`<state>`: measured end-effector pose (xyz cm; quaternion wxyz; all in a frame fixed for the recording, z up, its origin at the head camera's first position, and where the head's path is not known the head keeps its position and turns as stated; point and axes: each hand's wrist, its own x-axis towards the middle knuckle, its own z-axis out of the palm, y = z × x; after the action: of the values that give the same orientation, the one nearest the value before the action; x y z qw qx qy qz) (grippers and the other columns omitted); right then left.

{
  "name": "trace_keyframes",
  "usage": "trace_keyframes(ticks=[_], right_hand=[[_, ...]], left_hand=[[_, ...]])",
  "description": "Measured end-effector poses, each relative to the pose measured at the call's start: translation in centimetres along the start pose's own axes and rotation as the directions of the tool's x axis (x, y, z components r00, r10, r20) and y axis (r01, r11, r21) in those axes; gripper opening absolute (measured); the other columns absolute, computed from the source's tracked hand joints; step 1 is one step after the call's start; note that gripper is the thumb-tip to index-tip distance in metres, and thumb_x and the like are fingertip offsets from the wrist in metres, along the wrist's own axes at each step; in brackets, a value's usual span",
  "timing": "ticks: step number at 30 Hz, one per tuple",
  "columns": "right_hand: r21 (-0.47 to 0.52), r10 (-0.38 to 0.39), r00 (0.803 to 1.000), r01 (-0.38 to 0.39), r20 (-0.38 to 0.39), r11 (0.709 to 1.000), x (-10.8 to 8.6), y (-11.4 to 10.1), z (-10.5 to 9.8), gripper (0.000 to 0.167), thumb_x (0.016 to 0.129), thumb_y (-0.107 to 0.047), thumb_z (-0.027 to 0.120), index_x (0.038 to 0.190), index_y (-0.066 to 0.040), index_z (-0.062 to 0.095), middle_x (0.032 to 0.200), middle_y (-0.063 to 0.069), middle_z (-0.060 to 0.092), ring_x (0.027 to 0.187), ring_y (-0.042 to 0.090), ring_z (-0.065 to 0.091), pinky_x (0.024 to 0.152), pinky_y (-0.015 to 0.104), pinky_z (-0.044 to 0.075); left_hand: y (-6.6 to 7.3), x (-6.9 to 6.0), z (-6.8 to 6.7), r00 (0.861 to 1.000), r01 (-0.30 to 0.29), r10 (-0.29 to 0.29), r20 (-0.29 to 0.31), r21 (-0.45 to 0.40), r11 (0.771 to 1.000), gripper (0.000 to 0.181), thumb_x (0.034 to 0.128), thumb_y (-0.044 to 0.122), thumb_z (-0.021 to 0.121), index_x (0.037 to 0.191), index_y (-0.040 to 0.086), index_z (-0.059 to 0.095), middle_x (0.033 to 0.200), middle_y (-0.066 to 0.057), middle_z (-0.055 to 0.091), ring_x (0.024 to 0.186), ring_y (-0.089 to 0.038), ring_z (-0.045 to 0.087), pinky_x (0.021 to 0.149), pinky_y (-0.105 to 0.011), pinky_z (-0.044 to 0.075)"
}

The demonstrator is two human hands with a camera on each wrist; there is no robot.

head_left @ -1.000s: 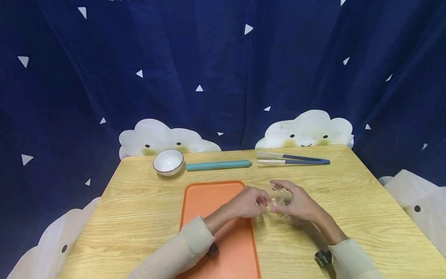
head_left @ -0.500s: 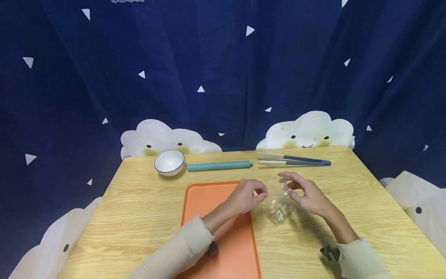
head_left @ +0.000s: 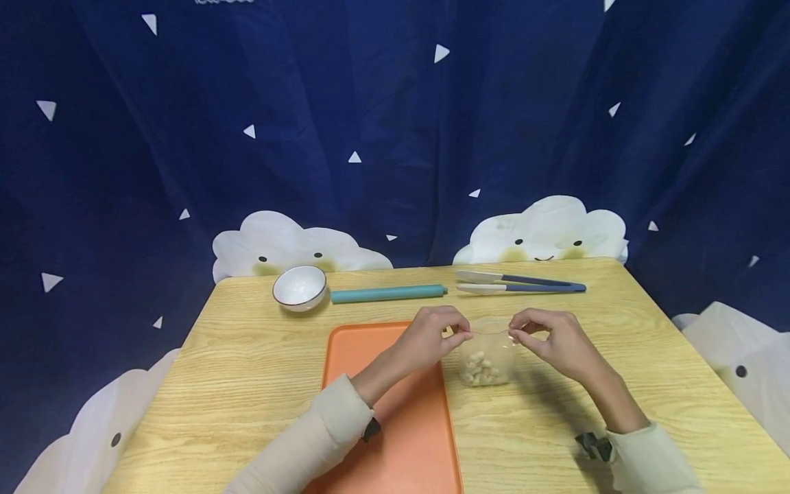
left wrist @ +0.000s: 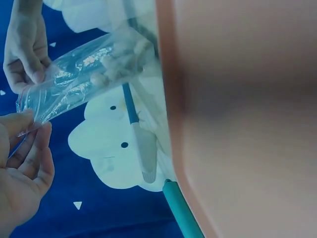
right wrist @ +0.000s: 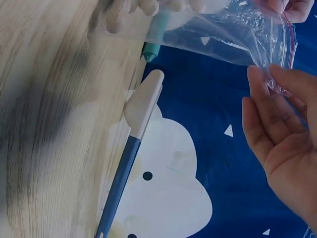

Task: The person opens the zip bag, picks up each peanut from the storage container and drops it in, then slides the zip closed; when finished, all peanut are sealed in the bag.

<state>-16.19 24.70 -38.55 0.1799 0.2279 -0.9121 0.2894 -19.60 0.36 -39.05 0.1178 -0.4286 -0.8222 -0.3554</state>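
A clear zip-seal bag [head_left: 503, 353] hangs between my two hands in the head view, several pale beige pieces that look like peanuts [head_left: 480, 370] gathered at its bottom. My left hand [head_left: 432, 336] pinches the left end of its top edge between thumb and fingers. At the opposite end, my right hand [head_left: 558, 343] pinches the other corner. The right wrist view shows a reddish seal line along the mouth of the bag [right wrist: 218, 37]; whether the seal is closed I cannot tell.
An orange tray [head_left: 401, 439] lies beneath my left forearm. Behind it on the wooden table [head_left: 234, 384] stand a white bowl [head_left: 300, 288] with a dark rim, a teal rod [head_left: 389, 293] and blue tongs [head_left: 537, 287] with pale tips. A dark blue curtain [head_left: 395, 123] hangs behind.
The bag was bunched between my hands; it has been turned and spread out flat, with the pieces at its bottom. My right hand has moved right and now pinches the top corner.
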Motion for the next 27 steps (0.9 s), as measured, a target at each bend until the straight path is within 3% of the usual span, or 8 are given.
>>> trace_keyframes(ticks=[3, 9, 11, 15, 17, 21, 23, 27], right_hand=[[0.002, 0.024, 0.999, -0.024, -0.023, 1.0, 0.0, 0.1, -0.2, 0.015, 0.081, -0.01, 0.074, 0.08, -0.024, 0.069, 0.077, -0.012, 0.069, 0.072, 0.002, 0.063, 0.062, 0.028, 0.051], [0.0, 0.088, 0.995, -0.089, -0.044, 0.996, 0.3, 0.7, 0.2, 0.012, 0.08, -0.01, 0.075, 0.08, -0.021, 0.07, 0.076, -0.009, 0.07, 0.071, 0.0, 0.06, 0.061, 0.025, 0.049], [0.009, 0.105, 0.993, -0.105, -0.045, 0.994, 0.4, 0.9, 0.4, 0.011, 0.08, -0.01, 0.075, 0.085, -0.018, 0.069, 0.076, -0.007, 0.07, 0.072, 0.003, 0.061, 0.063, 0.026, 0.049], [0.059, 0.164, 0.986, -0.164, -0.003, 0.985, 0.5, 1.3, 0.6, 0.025, 0.081, -0.012, 0.074, 0.104, -0.011, 0.068, 0.078, -0.003, 0.071, 0.077, 0.008, 0.065, 0.066, 0.031, 0.053], [0.119, 0.214, 0.976, -0.216, 0.033, 0.969, 0.4, 1.6, 0.7, 0.027, 0.082, -0.016, 0.074, 0.108, -0.009, 0.069, 0.083, 0.002, 0.072, 0.077, 0.006, 0.065, 0.066, 0.029, 0.053], [0.253, 0.303, 0.949, -0.315, 0.089, 0.915, 0.1, 2.2, 0.9, 0.022, 0.085, -0.025, 0.071, 0.097, -0.007, 0.074, 0.091, 0.007, 0.073, 0.073, 0.001, 0.062, 0.062, 0.024, 0.052], [0.319, 0.322, 0.941, -0.338, 0.103, 0.886, 0.0, 2.3, 1.0, 0.023, 0.086, -0.025, 0.07, 0.096, -0.005, 0.073, 0.09, 0.006, 0.072, 0.072, 0.002, 0.061, 0.061, 0.024, 0.051], [0.404, 0.326, 0.939, -0.343, 0.115, 0.848, -0.2, 2.3, 1.1, 0.024, 0.089, -0.022, 0.067, 0.099, -0.001, 0.071, 0.088, -0.006, 0.07, 0.076, 0.003, 0.062, 0.065, 0.023, 0.051]], left_hand=[[0.0, 0.1, 0.0, 0.999, 0.013, -0.014, -0.036, -0.011, 1.0, 0.004, 0.0858, 0.012, 0.07, 0.083, 0.009, 0.071, 0.08, 0.0, 0.068, 0.073, -0.008, 0.062, 0.063, -0.009, 0.045], [-0.3, 0.1, 0.5, 0.988, 0.13, -0.137, -0.069, -0.09, 0.987, 0.005, 0.0846, 0.015, 0.071, 0.084, 0.01, 0.072, 0.08, 0.0, 0.069, 0.073, -0.006, 0.061, 0.059, -0.01, 0.043], [-0.5, 0.1, 0.7, 0.982, 0.159, -0.169, -0.082, -0.118, 0.98, 0.006, 0.0842, 0.016, 0.071, 0.084, 0.01, 0.072, 0.079, 0.0, 0.069, 0.072, -0.006, 0.06, 0.059, -0.011, 0.044], [-0.8, 0.1, 1.1, 0.968, 0.212, -0.23, -0.098, -0.17, 0.962, 0.007, 0.0831, 0.015, 0.072, 0.086, 0.01, 0.069, 0.077, 0.0, 0.069, 0.072, -0.006, 0.061, 0.058, -0.013, 0.044], [-0.8, 0.2, 1.3, 0.957, 0.248, -0.273, -0.1, -0.206, 0.947, 0.011, 0.0822, 0.015, 0.073, 0.091, 0.009, 0.068, 0.077, -0.001, 0.07, 0.072, -0.007, 0.061, 0.058, -0.014, 0.045], [-0.7, 0.3, 1.6, 0.924, 0.327, -0.366, -0.111, -0.27, 0.906, 0.023, 0.0805, 0.015, 0.075, 0.102, 0.008, 0.071, 0.081, -0.003, 0.072, 0.072, -0.007, 0.064, 0.061, -0.015, 0.047], [-0.7, 0.3, 1.6, 0.909, 0.356, -0.402, -0.11, -0.295, 0.887, 0.02, 0.0805, 0.016, 0.075, 0.099, 0.009, 0.073, 0.082, -0.003, 0.073, 0.071, -0.006, 0.063, 0.062, -0.015, 0.048], [-0.7, 0.1, 1.6, 0.895, 0.392, -0.438, -0.088, -0.316, 0.864, 0.008, 0.0826, 0.018, 0.073, 0.086, 0.011, 0.074, 0.085, 0.0, 0.072, 0.072, -0.007, 0.061, 0.063, -0.017, 0.049]])
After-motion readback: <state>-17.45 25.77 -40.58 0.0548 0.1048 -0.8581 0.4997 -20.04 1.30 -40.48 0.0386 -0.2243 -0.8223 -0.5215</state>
